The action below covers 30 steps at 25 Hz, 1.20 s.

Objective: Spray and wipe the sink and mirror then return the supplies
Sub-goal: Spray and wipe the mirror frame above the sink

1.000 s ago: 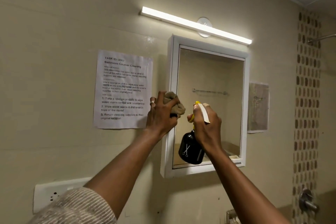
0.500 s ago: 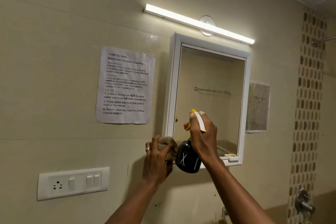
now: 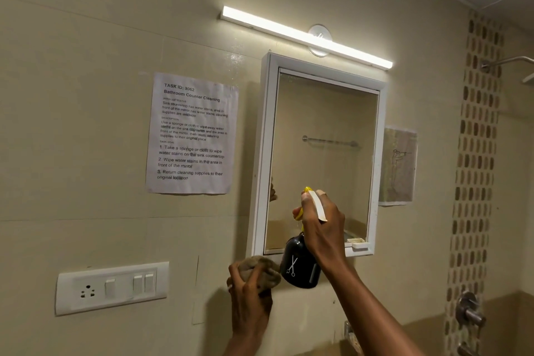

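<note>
A white-framed mirror [image 3: 323, 136] hangs on the beige tiled wall under a lit tube light. My right hand [image 3: 322, 222] grips a black spray bottle [image 3: 299, 264] with a yellow and white trigger head, held up in front of the mirror's lower part. My left hand [image 3: 248, 295] is below the mirror's lower left corner, closed around a crumpled brown cloth [image 3: 264, 269]. The cloth sits just left of the bottle. The sink is out of view.
A printed task sheet [image 3: 192, 133] is taped left of the mirror, and a smaller paper [image 3: 398, 165] right of it. A white switch plate [image 3: 111, 287] is at lower left. Shower fittings [image 3: 469, 309] stand at the far right by the mosaic strip.
My left hand with the cloth has dropped from the mirror's left frame to below its bottom corner. My right hand and the bottle have sunk a little lower against the mirror.
</note>
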### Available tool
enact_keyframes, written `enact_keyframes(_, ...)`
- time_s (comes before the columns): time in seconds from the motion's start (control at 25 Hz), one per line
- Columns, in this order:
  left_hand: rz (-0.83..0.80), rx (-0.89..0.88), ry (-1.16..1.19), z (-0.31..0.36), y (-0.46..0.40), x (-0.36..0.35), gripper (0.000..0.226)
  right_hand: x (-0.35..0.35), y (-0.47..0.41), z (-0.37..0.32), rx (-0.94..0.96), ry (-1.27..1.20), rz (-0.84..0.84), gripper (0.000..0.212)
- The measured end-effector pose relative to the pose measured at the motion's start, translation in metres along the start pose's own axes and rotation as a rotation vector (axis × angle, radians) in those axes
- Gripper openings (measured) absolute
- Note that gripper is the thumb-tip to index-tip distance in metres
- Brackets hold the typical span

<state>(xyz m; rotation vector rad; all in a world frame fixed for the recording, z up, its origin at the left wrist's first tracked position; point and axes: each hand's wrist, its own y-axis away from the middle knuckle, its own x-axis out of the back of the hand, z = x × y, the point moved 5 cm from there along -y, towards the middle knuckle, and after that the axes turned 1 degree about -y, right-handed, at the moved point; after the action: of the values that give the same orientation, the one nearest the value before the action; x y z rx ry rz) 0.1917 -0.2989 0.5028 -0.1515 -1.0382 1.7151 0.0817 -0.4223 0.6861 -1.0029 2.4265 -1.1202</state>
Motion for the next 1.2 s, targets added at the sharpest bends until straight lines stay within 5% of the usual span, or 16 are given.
enact_keyframes(0.16,-0.277,0.266,0.188,-0.012,0.032,-0.018,0.019,0.010,-0.002,-0.003,0.008,-0.003,-0.016,0.026)
enact_keyframes(0.28,-0.469,0.225,0.315,0.007,0.036,-0.017,0.023,0.023,-0.011,-0.004,0.027,-0.021,0.003,0.029)
enact_keyframes(0.44,-0.137,0.208,0.696,0.056,-0.026,0.045,0.023,0.028,-0.021,-0.020,0.077,-0.050,0.017,0.037)
enact_keyframes(0.56,0.218,0.027,0.690,0.111,-0.109,0.113,0.033,0.024,-0.043,-0.057,0.174,-0.078,-0.003,0.033)
enact_keyframes(0.8,0.434,-0.422,0.265,0.259,-0.278,0.217,0.050,0.005,-0.138,-0.148,0.341,-0.124,-0.042,0.024)
enact_keyframes(1.2,0.322,-0.701,-0.513,0.321,-0.335,0.171,0.058,0.008,-0.198,-0.138,0.296,0.037,0.008,0.046)
